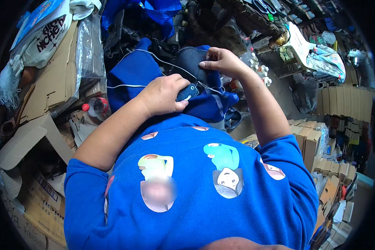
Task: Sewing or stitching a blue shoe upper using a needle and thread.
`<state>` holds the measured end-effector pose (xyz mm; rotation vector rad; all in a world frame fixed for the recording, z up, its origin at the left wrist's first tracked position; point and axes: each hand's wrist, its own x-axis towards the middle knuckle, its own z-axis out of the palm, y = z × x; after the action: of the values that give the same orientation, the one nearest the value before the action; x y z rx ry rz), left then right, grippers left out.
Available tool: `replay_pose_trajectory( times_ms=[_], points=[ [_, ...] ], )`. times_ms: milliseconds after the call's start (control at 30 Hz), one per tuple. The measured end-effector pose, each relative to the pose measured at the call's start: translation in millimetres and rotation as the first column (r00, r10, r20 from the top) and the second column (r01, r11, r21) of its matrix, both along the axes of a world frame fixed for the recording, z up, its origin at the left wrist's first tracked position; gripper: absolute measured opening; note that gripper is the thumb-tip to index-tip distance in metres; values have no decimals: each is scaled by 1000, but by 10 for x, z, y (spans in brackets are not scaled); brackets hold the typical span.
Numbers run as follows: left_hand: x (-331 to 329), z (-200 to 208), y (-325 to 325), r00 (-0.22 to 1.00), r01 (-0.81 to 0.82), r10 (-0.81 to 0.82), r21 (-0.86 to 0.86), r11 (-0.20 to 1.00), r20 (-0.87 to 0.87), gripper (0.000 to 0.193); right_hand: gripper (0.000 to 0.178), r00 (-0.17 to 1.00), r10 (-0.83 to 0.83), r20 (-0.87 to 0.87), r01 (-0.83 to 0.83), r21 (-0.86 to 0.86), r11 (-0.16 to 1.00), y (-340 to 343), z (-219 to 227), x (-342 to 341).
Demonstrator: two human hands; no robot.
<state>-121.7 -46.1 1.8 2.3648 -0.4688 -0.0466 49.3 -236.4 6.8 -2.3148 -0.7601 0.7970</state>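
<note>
Over my lap, on blue cloth [131, 71], lies a dark, rounded piece that looks like a shoe [191, 59]. My left hand [166, 92] is closed round its near end, where a small pale ring and a white mark show beside the thumb. At the far right edge, my right hand [224, 62] has its fingers bent and its thumb pressed on the dark surface; the fingertips are partly hidden. A thin white cord [164, 61] loops over the cloth and across the dark piece, and another stretch runs left from under my left hand.
At my left are stacked cardboard [54, 89], a clear bottle with a red cap [97, 107] and an open carton [27, 143]. Small white bottles [260, 70] and a white chair [298, 43] stand at the right. Boxes [310, 141] crowd the right side.
</note>
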Motion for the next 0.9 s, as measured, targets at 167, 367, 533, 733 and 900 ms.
replay_pose_trajectory(
  times_ms=[167,367,533,733,900],
  points=[
    [132,112,59,997,33,-25,125,992,-68,47,35,987,-162,-25,164,174,971,23,-77,-172],
    [662,-117,153,974,-165,193,-213,963,119,32,35,917,-72,393,0,179,984,14,206,-491],
    [820,-176,-102,974,-225,221,-124,966,-46,48,27,978,141,154,-155,84,984,-58,116,-576],
    [922,-339,-75,965,-251,229,-203,946,-128,52,22,989,124,76,-135,161,978,-288,219,-604],
    [1159,-289,214,969,-11,-35,-185,983,-243,50,17,985,-24,168,-16,238,971,-307,405,-661]
  ],
)
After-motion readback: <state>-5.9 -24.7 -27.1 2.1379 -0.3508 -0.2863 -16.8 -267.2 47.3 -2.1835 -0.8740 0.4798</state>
